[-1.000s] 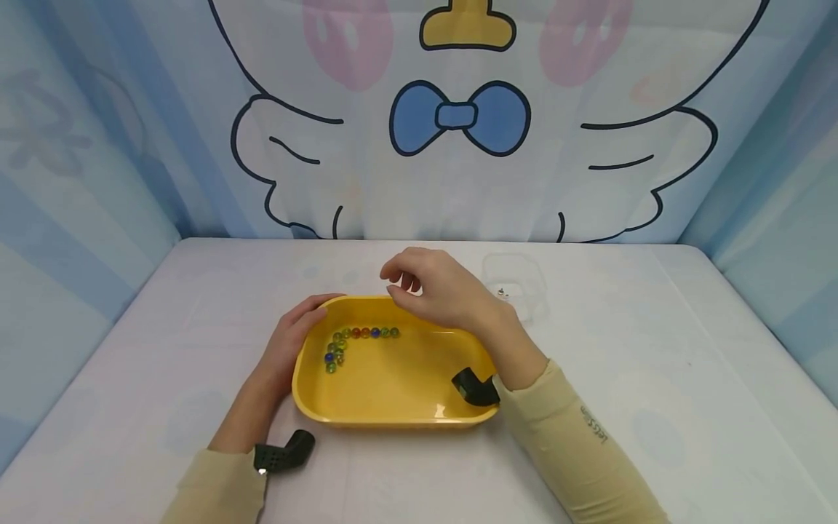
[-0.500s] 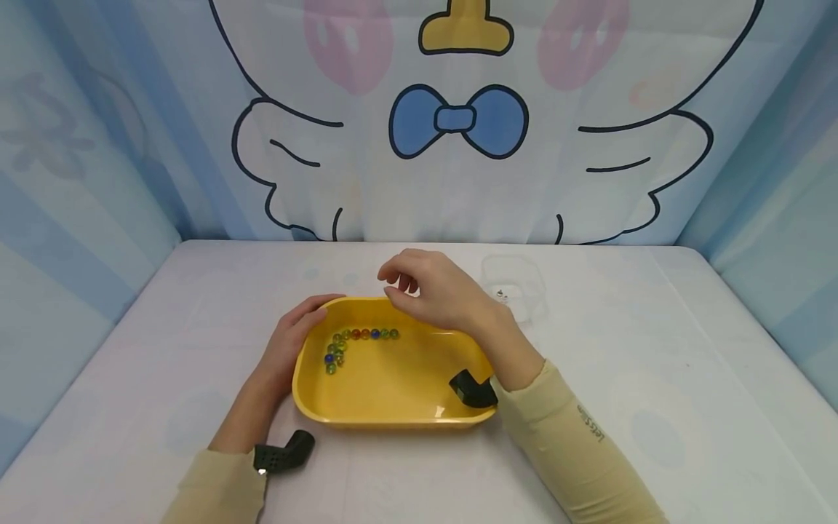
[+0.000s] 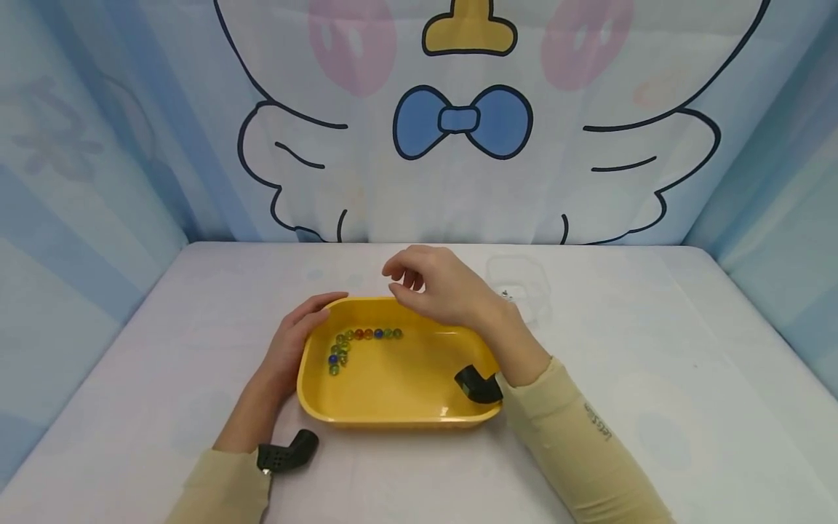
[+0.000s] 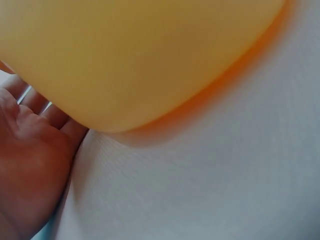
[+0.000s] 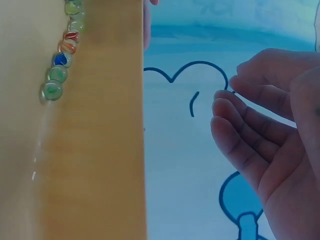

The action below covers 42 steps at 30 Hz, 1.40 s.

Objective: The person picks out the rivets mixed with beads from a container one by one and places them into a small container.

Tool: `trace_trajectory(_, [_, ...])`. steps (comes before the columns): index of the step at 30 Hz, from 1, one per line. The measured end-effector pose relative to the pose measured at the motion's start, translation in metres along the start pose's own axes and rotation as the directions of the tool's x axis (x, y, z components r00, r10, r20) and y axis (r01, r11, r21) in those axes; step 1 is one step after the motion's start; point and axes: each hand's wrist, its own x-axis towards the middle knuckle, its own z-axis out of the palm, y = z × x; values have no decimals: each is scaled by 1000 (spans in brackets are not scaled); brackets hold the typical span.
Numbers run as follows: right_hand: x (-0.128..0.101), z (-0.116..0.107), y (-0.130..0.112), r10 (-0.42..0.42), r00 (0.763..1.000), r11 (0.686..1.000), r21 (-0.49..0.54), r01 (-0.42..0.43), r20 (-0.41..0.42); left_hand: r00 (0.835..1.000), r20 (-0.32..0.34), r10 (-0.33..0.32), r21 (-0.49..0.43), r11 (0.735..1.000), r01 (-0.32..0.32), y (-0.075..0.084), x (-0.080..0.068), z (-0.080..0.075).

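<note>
A yellow tray (image 3: 406, 386) lies in front of me with several glass marbles (image 3: 368, 334) inside. They form a bent row along the far side and down the left end; green, red, orange and blue show. My left hand (image 3: 292, 342) grips the tray's far left corner, thumb at the rim and fingers along the outside. In the left wrist view, its palm (image 4: 35, 135) is beside the tray's outer wall (image 4: 135, 65). My right hand (image 3: 445, 285) hovers over the far rim, fingers loosely bent and thumb apart from them. Between its fingers (image 5: 240, 150) nothing shows.
Behind the tray, right of my right hand, is a clear plastic container (image 3: 520, 284) with small bits in it. The white table (image 3: 655, 407) ends at a printed curtain (image 3: 458, 196). Black wrist cameras are on both sleeves; the right one (image 3: 478, 386) overlaps the tray.
</note>
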Motion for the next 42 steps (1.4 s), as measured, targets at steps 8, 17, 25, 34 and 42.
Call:
trace_trajectory(8, [2,-1,1,39,999,999,16,-40,31,1000,-20,7,-15,1000,-7,3,0,5])
trace_trajectory(17, [3,1,5,30,999,1000,-6,-30,28,998,-57,38,21,999,-36,5,-3,8])
trace_trajectory(25, [5,-2,4,47,998,999,-24,-46,44,998,-63,8,28,1000,-7,4,-1,7])
trace_trajectory(34, [2,6,1,43,986,993,-116,-24,163,998,-58,-14,29,999,15,4,1,8])
trace_trajectory(42, [3,22,4,23,966,985,-173,23,259,998,-55,-23,14,1000,24,4,1,7])
